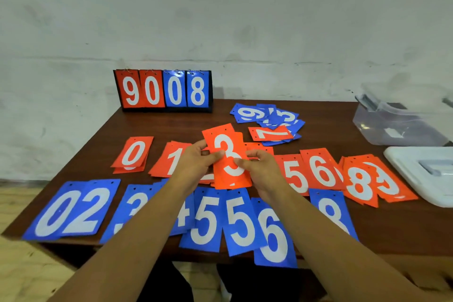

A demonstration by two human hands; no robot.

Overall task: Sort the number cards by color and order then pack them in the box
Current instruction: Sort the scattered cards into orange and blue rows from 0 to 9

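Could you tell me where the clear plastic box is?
Head view: the clear plastic box sits far right on the brown wooden table, behind the white lid.

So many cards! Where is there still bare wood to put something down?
Bare wood lies between the flip scoreboard and the orange row, between the loose card pile and the clear box, and front right, between the blue 8 and the white lid. The card rows are crowded, most where the left hand and right hand hold the orange 3 card.
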